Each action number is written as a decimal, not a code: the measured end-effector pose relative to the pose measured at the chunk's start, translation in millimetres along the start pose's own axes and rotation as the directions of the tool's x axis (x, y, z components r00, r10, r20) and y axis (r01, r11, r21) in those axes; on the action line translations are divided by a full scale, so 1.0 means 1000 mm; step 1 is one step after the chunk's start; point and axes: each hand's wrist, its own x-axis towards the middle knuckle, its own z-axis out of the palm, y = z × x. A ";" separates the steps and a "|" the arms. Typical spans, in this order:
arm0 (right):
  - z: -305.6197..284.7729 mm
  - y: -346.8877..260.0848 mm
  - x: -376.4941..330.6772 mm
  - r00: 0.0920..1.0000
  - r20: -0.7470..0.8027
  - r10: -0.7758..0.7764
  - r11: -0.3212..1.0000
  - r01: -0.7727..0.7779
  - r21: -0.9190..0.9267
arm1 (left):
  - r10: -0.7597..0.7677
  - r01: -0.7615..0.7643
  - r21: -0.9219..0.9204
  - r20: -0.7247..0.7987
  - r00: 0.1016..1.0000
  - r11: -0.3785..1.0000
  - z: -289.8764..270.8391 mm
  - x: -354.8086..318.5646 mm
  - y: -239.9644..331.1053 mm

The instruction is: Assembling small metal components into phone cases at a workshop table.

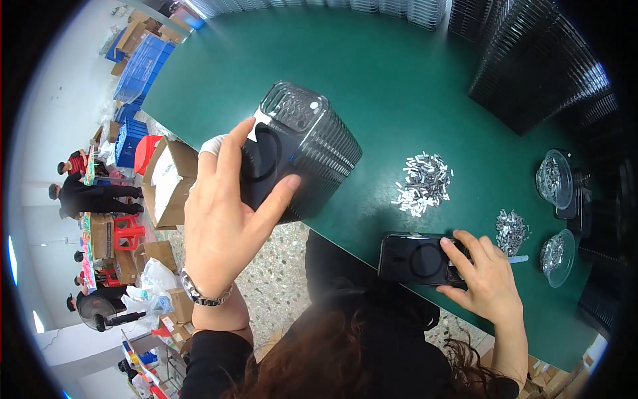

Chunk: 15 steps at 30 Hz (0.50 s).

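A tall stack of clear phone cases (332,156) stands at the table's near left edge. My left hand (222,213) grips the top phone case (266,159), which has a dark ring on its back; the thumb and index finger lie along its sides. At the near edge of the table, to the right, lies a dark phone case (404,259) with a ring on it. My right hand (490,279) holds the right end of this case, its fingers on the far side and thumb on the near side. A pale blue stick-like thing (519,259) shows beside the right hand.
Small black-and-white pieces lie in a pile (425,185), with a greyer pile (512,233) nearby. Two clear bowls (565,189) (565,259) hold more pieces. Stacked dark cases (531,73) rise at the far right. A cardboard box (174,209) stands left of the green table (372,73).
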 end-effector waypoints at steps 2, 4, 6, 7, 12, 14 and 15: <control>0.001 0.001 -0.001 1.000 -0.006 -0.010 1.000 0.010 -0.004 | -0.031 0.031 0.008 -0.001 1.000 0.999 -0.002 -0.002 -0.001; 0.001 0.003 -0.001 1.000 -0.026 -0.017 0.998 0.019 0.060 | -0.024 0.024 0.000 0.009 1.000 1.000 -0.004 -0.003 -0.005; -0.003 0.004 -0.002 0.998 -0.058 -0.012 0.994 0.018 0.104 | -0.008 0.009 -0.019 0.026 1.000 1.000 -0.002 -0.003 -0.008; -0.006 0.005 -0.003 0.996 -0.090 -0.005 0.989 0.018 0.145 | 0.097 -0.095 0.035 -0.075 0.992 0.995 0.001 -0.003 -0.008; -0.020 0.002 0.008 0.983 -0.164 0.086 0.927 -0.018 0.374 | 0.631 -0.619 -0.444 -0.142 0.763 0.648 0.015 -0.021 0.030; -0.024 -0.002 0.020 0.995 -0.017 0.094 0.815 -0.067 0.575 | 0.756 -0.708 -0.483 -0.134 0.641 0.514 0.041 -0.034 0.059; -0.023 -0.004 0.021 0.993 -0.010 0.117 0.816 -0.091 0.571 | 0.770 -0.760 -0.402 -0.180 0.612 0.510 0.058 -0.043 0.066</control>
